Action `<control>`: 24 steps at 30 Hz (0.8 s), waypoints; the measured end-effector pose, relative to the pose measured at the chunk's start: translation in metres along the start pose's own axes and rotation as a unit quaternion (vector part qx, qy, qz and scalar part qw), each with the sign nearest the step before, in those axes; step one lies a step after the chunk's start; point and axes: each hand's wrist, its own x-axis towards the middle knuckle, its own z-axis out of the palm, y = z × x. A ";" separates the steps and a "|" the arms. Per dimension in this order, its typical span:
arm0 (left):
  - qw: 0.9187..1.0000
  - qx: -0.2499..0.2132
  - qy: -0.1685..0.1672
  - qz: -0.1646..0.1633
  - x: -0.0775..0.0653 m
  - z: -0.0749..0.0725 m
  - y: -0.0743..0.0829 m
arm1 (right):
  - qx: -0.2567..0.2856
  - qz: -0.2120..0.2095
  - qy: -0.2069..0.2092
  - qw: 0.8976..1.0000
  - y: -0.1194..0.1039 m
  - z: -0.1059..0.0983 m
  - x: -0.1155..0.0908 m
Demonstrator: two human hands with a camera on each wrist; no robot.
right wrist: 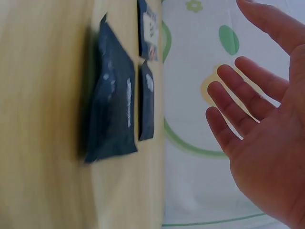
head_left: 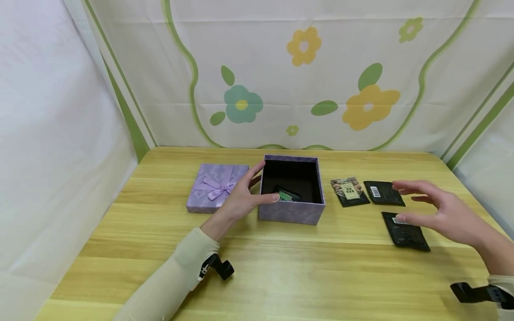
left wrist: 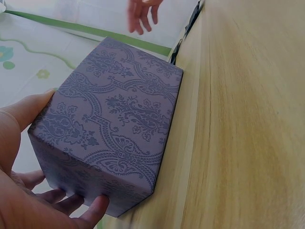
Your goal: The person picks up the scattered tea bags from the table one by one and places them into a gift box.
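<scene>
An open purple gift box (head_left: 293, 213) with a dark inside stands mid-table. My left hand (head_left: 241, 198) holds it at the left side, thumb over the front rim; in the left wrist view its fingers (left wrist: 93, 210) lie against the patterned wall. Inside the box lies a dark and green packet (head_left: 286, 195), partly hidden by the front wall. My right hand (head_left: 453, 216) hovers, empty, over a black packet (head_left: 409, 238) on the right, fingers spread apart in the right wrist view. Behind it are another black packet (head_left: 387, 195) with a barcode label and a packet with a picture front (head_left: 349, 191).
A purple lid (head_left: 206, 178) with a ribbon bow lies left of the box, close to my left forearm. Behind the wooden table (head_left: 281, 276) hangs a white curtain (head_left: 281, 89) with printed flowers. White cloth also borders both sides.
</scene>
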 end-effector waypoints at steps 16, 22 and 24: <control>1.000 -0.004 0.001 -0.004 -0.002 -0.002 -0.001 | -0.038 0.026 -0.068 0.997 0.048 0.009 -0.022; 1.000 -0.007 0.000 0.000 -0.001 0.000 0.001 | -0.054 0.012 -0.073 0.996 0.057 0.009 -0.026; 1.000 -0.007 -0.002 0.000 0.000 0.000 0.001 | -0.065 0.009 -0.076 0.995 0.059 0.010 -0.028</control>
